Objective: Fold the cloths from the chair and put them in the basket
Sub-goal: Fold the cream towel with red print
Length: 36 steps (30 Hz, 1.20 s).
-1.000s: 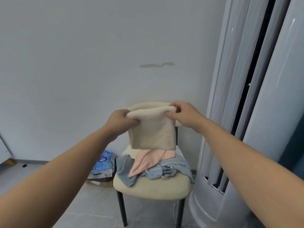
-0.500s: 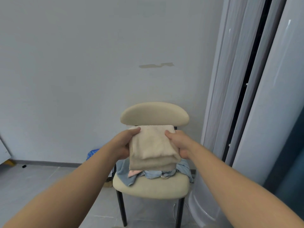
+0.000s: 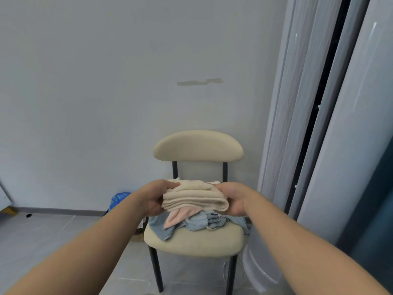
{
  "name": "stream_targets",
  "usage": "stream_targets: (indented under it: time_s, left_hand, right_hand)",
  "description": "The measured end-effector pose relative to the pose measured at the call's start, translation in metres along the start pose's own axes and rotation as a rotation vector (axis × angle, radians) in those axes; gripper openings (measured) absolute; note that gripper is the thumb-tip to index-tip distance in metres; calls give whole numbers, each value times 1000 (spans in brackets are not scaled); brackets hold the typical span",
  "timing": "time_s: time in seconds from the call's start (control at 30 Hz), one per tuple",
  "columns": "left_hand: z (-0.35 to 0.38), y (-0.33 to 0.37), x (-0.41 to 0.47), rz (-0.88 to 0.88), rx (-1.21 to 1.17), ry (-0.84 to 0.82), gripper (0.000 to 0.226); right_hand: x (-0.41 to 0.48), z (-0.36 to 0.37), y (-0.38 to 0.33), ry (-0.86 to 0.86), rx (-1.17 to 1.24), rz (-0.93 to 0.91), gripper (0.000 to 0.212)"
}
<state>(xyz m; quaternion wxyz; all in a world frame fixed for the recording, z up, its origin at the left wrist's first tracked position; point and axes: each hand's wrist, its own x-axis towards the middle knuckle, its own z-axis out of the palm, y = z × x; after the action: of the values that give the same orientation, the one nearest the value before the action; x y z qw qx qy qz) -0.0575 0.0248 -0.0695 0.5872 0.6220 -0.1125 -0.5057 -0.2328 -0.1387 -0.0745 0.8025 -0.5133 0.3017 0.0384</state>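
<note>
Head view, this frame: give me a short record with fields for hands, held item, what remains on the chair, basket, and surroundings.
left hand: grips the left end of the folded cream cloth
right hand: grips its right end
cream cloth: folded into several layers, held above the chair seat
chair: cream padding, dark legs, against the wall
still on seat: pink cloth and blue cloths, unfolded in a heap
basket: not in view
surroundings: blue bag on the floor left of the chair
</note>
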Motion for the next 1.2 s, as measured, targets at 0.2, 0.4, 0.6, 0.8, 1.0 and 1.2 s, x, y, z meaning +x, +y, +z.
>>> stream_targets:
  time_s: [0.2, 0.4, 0.6, 0.8, 1.0, 1.2]
  left_hand:
    - [-2, 7, -4, 45, -57, -19, 26]
    - [-2, 32, -18, 415, -231, -175, 52]
    - [-3, 16, -15, 300, -213, -148, 43]
    - [-8, -12, 14, 16, -113, -192, 54]
    - [-21, -41, 68, -86, -76, -95, 48]
    - [-53, -27, 136, -99, -226, 14, 28]
  right_hand:
    - [4, -1, -14, 137, 47, -66, 11]
    - [-10, -6, -34, 57, 127, -567, 55]
    - [7, -18, -18, 143, 163, -492, 39]
    - [38, -31, 8, 274, 150, -396, 28]
    - [95, -51, 19, 185, 104, -350, 44]
    - [166, -62, -1, 86, 116, -237, 40]
